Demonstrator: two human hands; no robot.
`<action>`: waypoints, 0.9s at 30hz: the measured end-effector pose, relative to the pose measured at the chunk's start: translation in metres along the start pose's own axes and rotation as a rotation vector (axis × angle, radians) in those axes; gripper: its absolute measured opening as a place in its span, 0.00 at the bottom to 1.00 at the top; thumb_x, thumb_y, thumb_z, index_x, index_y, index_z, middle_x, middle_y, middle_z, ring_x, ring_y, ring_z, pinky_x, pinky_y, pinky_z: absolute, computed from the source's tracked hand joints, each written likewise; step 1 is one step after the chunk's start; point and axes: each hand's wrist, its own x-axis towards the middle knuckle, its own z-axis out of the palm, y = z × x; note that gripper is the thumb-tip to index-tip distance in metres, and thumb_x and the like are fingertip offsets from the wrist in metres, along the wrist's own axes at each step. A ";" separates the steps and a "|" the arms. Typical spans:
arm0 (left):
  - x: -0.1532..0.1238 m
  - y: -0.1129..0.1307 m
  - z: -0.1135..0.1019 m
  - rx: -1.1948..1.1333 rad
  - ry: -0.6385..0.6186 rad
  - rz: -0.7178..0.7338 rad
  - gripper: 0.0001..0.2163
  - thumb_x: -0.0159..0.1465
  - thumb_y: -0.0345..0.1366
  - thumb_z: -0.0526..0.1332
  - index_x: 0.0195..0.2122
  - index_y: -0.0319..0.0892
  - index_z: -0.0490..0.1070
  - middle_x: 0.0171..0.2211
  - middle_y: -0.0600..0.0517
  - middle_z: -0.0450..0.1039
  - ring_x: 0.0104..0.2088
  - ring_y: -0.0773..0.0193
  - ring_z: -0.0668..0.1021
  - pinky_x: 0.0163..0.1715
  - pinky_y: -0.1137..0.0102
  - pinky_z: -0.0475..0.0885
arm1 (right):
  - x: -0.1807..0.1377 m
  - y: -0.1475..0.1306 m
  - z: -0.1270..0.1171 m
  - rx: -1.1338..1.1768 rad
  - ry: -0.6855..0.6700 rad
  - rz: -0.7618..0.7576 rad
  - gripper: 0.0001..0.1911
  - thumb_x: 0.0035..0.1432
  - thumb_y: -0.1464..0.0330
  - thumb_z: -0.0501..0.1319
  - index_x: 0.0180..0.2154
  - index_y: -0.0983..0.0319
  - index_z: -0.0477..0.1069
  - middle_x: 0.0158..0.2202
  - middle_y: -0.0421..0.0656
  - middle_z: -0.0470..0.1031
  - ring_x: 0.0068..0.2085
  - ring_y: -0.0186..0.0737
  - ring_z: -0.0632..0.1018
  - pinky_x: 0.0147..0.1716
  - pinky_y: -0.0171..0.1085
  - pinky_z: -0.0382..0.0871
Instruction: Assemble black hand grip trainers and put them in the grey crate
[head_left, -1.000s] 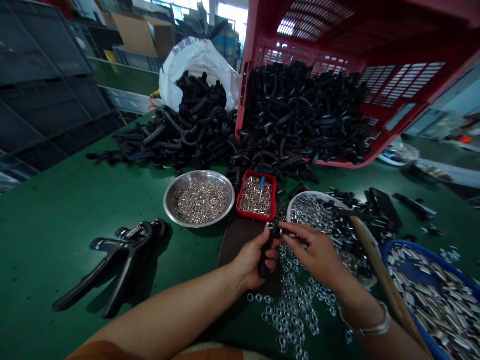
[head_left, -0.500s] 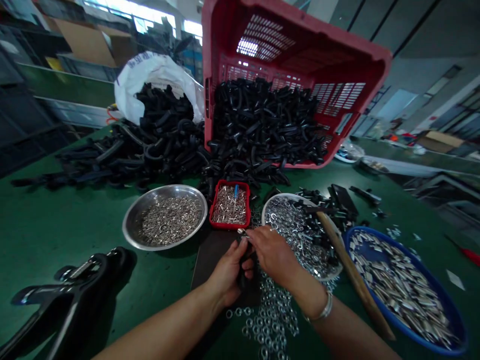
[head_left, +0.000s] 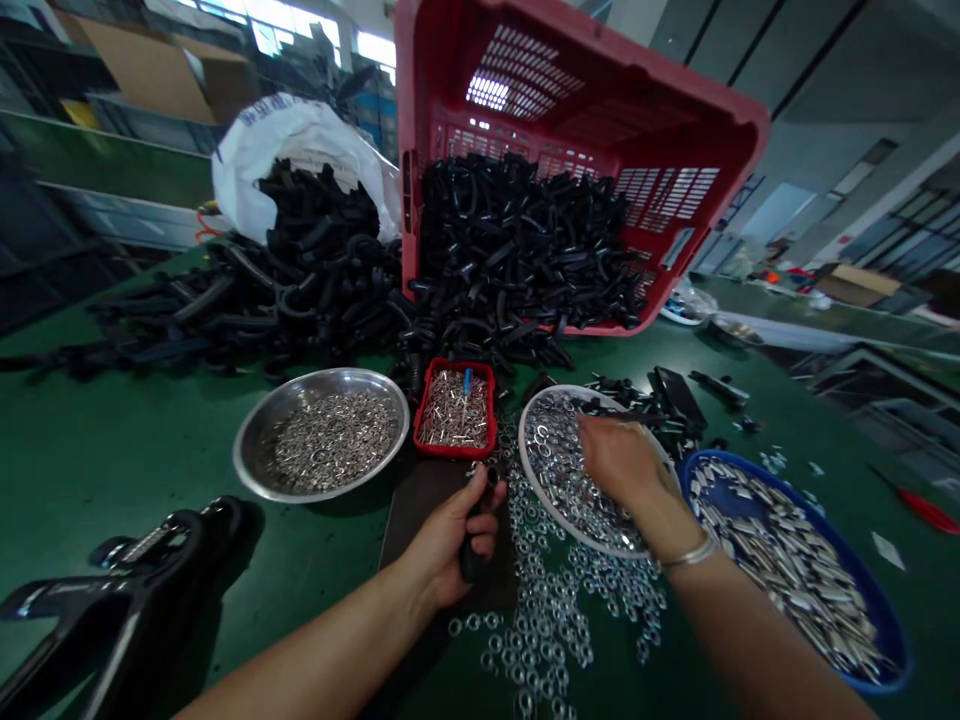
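My left hand (head_left: 452, 530) is closed around a black plastic handle (head_left: 475, 552), held upright over a dark mat (head_left: 416, 505). My right hand (head_left: 622, 460) reaches into the white bowl (head_left: 534, 483) of small metal rings, fingers curled down among them; what they pinch is hidden. Loose rings (head_left: 559, 610) lie scattered on the green table below both hands. A small red tray (head_left: 455, 408) of metal pins sits just beyond the left hand.
A steel bowl (head_left: 247, 465) of metal parts stands at the left. A blue basin (head_left: 885, 630) of metal pieces is at the right. A tipped red crate (head_left: 585, 130) and white sack (head_left: 300, 150) spill black handles behind. An assembled black grip tool (head_left: 112, 600) lies at the lower left.
My right hand has left the top of the handle and moved right into the white bowl of rings. The left hand keeps hold of the handle. The camera view shifted right.
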 end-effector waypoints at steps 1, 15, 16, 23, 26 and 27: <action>0.000 0.001 0.000 -0.014 -0.014 -0.014 0.11 0.57 0.40 0.61 0.33 0.37 0.64 0.29 0.56 0.68 0.13 0.84 0.57 0.09 0.86 0.51 | 0.007 0.020 0.005 -0.014 -0.032 0.021 0.16 0.56 0.74 0.48 0.43 0.67 0.70 0.39 0.54 0.73 0.42 0.45 0.73 0.41 0.40 0.64; -0.004 0.007 -0.004 -0.052 -0.121 -0.103 0.12 0.57 0.43 0.60 0.31 0.37 0.64 0.25 0.57 0.65 0.13 0.83 0.56 0.10 0.85 0.51 | -0.012 0.039 0.011 0.656 0.124 0.163 0.18 0.52 0.58 0.55 0.40 0.63 0.68 0.34 0.47 0.74 0.34 0.42 0.75 0.31 0.37 0.67; -0.004 0.007 -0.004 -0.051 -0.125 -0.110 0.13 0.58 0.44 0.59 0.30 0.36 0.64 0.24 0.57 0.64 0.13 0.83 0.56 0.10 0.85 0.51 | -0.022 0.023 0.003 0.906 0.097 0.115 0.19 0.52 0.56 0.56 0.41 0.62 0.67 0.34 0.46 0.74 0.33 0.39 0.75 0.27 0.35 0.66; -0.001 0.003 -0.012 0.120 -0.198 0.007 0.17 0.53 0.48 0.62 0.30 0.36 0.65 0.20 0.59 0.58 0.14 0.82 0.54 0.11 0.85 0.51 | -0.055 -0.071 -0.030 1.516 -0.125 -0.126 0.12 0.53 0.62 0.58 0.38 0.61 0.67 0.30 0.42 0.74 0.31 0.33 0.74 0.26 0.31 0.68; 0.000 0.004 -0.015 0.256 -0.290 0.127 0.18 0.49 0.47 0.65 0.29 0.37 0.65 0.18 0.60 0.56 0.15 0.80 0.55 0.13 0.84 0.54 | -0.060 -0.081 -0.036 1.339 -0.019 -0.196 0.09 0.54 0.65 0.57 0.38 0.60 0.68 0.33 0.41 0.74 0.32 0.33 0.75 0.29 0.32 0.71; -0.001 0.006 -0.015 0.315 -0.335 0.157 0.18 0.47 0.47 0.66 0.29 0.38 0.65 0.18 0.60 0.56 0.15 0.80 0.56 0.14 0.83 0.54 | -0.063 -0.083 -0.037 1.257 0.037 -0.219 0.10 0.55 0.66 0.56 0.40 0.60 0.67 0.33 0.41 0.74 0.30 0.32 0.76 0.28 0.32 0.71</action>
